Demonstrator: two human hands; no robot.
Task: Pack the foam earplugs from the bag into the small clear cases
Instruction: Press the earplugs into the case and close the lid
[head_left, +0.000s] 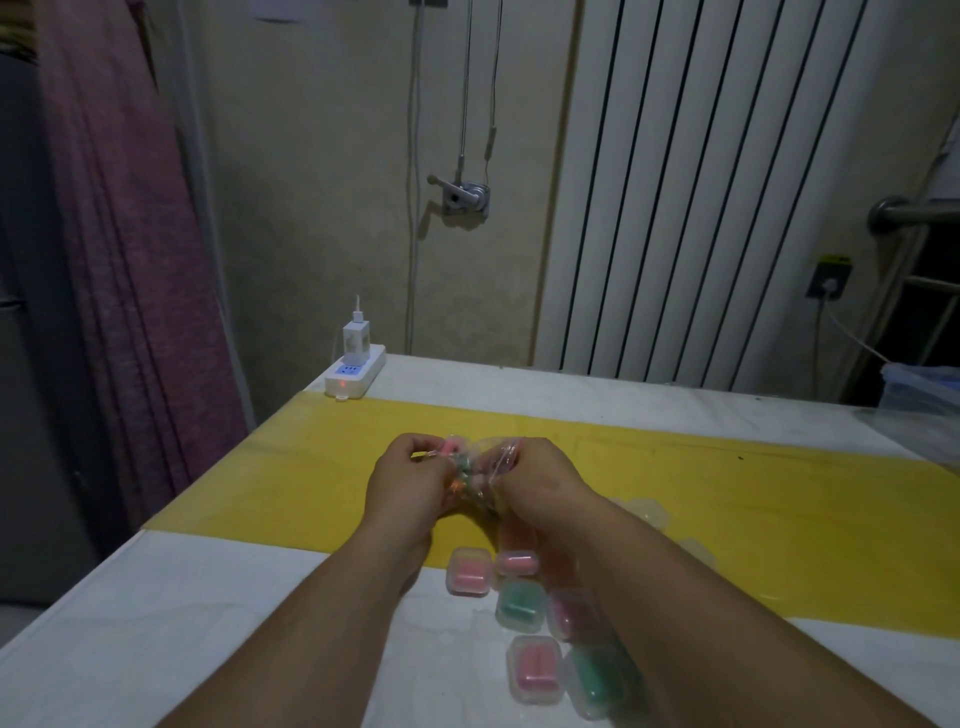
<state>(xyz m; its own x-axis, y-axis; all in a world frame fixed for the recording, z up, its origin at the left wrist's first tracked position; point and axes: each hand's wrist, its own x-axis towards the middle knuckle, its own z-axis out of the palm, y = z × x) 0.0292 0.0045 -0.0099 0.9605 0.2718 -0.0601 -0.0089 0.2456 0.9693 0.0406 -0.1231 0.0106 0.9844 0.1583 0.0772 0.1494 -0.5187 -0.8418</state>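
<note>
Clear plastic zip bag (480, 467) is mid-frame, held up off the yellow mat (727, 493) between both hands. Left hand (408, 486): fingers curled, pinching the bag's left side. Right hand (537, 483): fingers curled, gripping the right side. My read is that the two-sided grip is for spreading the mouth to get at the next plugs, but the mouth itself is hidden behind the fingers. Foam earplugs (457, 470) are bunched inside the bag, pink, orange and greenish. Count unreadable.

Filled cases (521, 605): six, clustered close together at lower centre, on the white tabletop (208, 597) at the mat's lower edge. Four hold pink plugs, two hold green. Lids look closed, can't confirm. They're parked close under the forearms, probably as a done pile within short reach.

Empty clear cases (644, 512): faint shapes on the mat, just right of the right forearm. Look empty, number unclear. Likely the feed stock.
</note>
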